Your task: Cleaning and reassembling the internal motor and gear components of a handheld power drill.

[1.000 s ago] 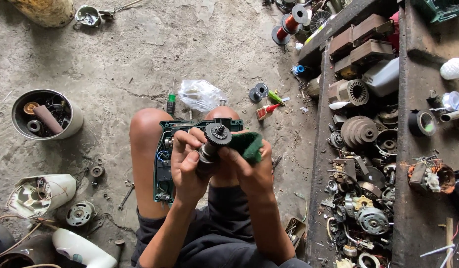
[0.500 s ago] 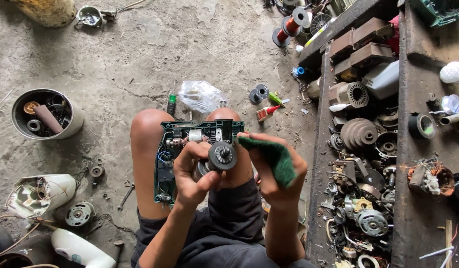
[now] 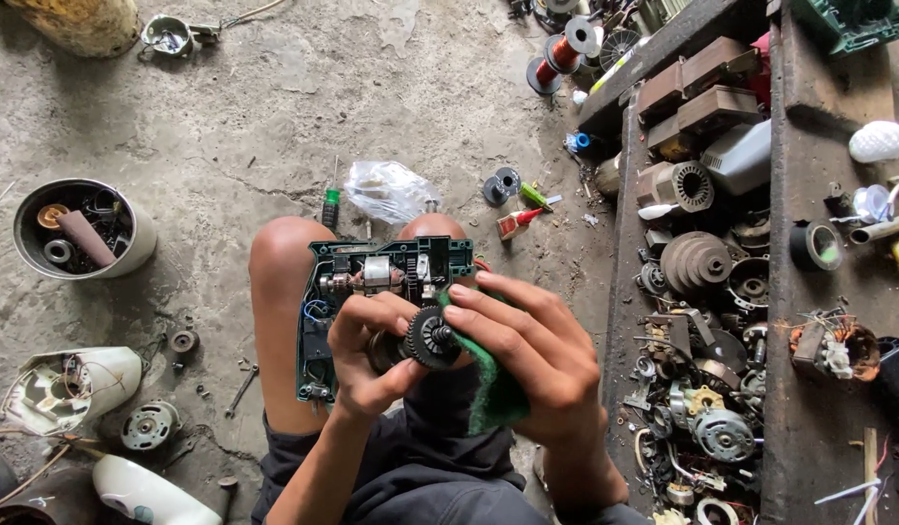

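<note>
I sit on the floor with an opened green power-tool housing (image 3: 372, 277) lying across my knees, its motor parts and wires exposed. My left hand (image 3: 367, 355) grips a dark motor armature with a black fan disc (image 3: 425, 338), held just above my lap. My right hand (image 3: 527, 355) holds a green scouring pad (image 3: 488, 389) and presses it against the armature's end, fingers spread over it.
A metal tin of parts (image 3: 80, 228) stands at the left. A crumpled plastic bag (image 3: 386, 190) and a small screwdriver (image 3: 329, 204) lie beyond my knees. Low wooden shelves (image 3: 790, 292) crowded with motor parts run along the right. White appliance shells (image 3: 66, 389) lie lower left.
My right hand, which had swung out to the right with the green pad, has come back onto the armature. The left hand has kept the armature in nearly the same place.
</note>
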